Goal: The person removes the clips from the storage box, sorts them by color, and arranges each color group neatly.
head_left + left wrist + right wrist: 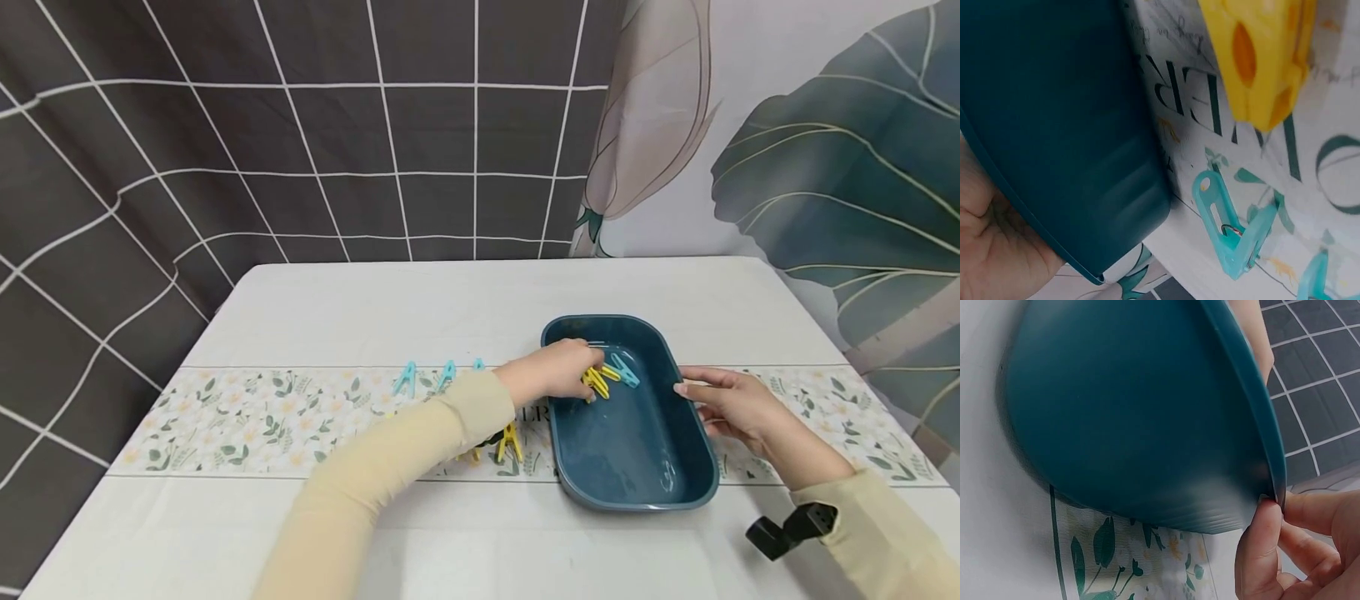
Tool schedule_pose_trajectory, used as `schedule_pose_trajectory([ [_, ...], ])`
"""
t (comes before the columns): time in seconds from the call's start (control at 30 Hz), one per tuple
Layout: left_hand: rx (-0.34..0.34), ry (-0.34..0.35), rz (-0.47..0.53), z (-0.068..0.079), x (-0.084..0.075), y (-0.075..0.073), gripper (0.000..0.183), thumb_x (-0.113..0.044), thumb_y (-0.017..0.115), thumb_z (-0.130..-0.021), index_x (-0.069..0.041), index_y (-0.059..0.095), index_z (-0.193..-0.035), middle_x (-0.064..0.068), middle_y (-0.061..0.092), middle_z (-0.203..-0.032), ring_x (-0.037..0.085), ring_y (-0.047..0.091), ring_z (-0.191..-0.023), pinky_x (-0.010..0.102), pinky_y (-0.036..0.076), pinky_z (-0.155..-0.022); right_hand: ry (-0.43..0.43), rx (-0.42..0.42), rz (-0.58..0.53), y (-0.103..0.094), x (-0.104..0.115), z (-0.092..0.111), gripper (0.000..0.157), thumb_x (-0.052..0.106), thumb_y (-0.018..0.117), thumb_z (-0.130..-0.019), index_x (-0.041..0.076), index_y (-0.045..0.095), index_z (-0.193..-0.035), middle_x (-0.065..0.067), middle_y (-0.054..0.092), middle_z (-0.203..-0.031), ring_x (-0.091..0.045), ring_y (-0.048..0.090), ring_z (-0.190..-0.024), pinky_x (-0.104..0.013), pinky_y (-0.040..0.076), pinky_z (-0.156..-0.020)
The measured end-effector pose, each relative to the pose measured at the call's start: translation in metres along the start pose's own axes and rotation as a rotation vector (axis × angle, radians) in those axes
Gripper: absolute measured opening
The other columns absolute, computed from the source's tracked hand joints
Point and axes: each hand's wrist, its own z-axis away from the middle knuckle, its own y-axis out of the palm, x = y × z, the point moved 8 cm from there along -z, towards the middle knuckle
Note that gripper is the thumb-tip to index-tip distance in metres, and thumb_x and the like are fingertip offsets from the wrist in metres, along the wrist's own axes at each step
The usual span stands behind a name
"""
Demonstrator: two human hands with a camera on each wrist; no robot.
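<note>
Head view: the left arm extends far and rightward, its left hand lowered over the left side of the blue basin, fingers bent beside yellow clothespins; whether they grip one cannot be told. A light-blue clothespin lies just right, in the basin's far half. From the near right, the right hand pinches the basin's right rim between thumb and fingers.
</note>
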Motion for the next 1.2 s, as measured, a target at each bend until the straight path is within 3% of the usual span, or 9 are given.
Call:
schedule_pose_trajectory([
  [0.37,0.039,-0.075,-0.092,-0.014,0.004,0.007,0.053,-0.038,0.07,-0.086,-0.015,0.056,-0.131,0.0,0.061,-0.121,0.012,0.056,-0.105,0.023,0.047,-0.087,0.0,0.011,-0.011,0.001,-0.001,0.0,0.059,0.026,0.058,-0.095,-0.003,0.038,-0.141,0.01,0.063,-0.07,-0.006,0.057,-0.056,-0.022,0.052,-0.051],
  [0.7,0.051,-0.09,-0.138,-0.014,0.003,0.01,0.066,-0.036,0.077,-0.079,-0.016,0.05,-0.137,0.0,0.058,-0.13,0.014,0.056,-0.116,0.023,0.047,-0.096,-0.006,0.006,-0.001,0.0,0.0,0.0,0.059,0.026,0.057,-0.095,-0.004,0.036,-0.142,0.011,0.064,-0.07,-0.006,0.057,-0.057,-0.022,0.052,-0.052],
  [0.93,0.03,-0.109,-0.157,-0.012,0.003,0.009,0.083,-0.039,0.077,-0.078,-0.014,0.038,-0.146,0.005,0.046,-0.141,0.018,0.048,-0.124,0.026,0.044,-0.1,-0.008,0.01,0.0,0.001,0.001,-0.001,0.058,0.025,0.056,-0.096,-0.005,0.036,-0.141,0.011,0.064,-0.07,-0.007,0.057,-0.057,-0.023,0.052,-0.051],
  [1.2,-0.018,-0.12,-0.067,-0.011,0.006,0.007,0.06,-0.029,0.08,-0.076,-0.014,0.057,-0.13,0.01,0.046,-0.13,0.015,0.056,-0.1,0.022,0.051,-0.08,-0.011,0.019,-0.005,0.002,0.001,-0.001,0.059,0.026,0.057,-0.096,-0.005,0.036,-0.142,0.011,0.064,-0.07,-0.007,0.057,-0.056,-0.022,0.052,-0.05],
])
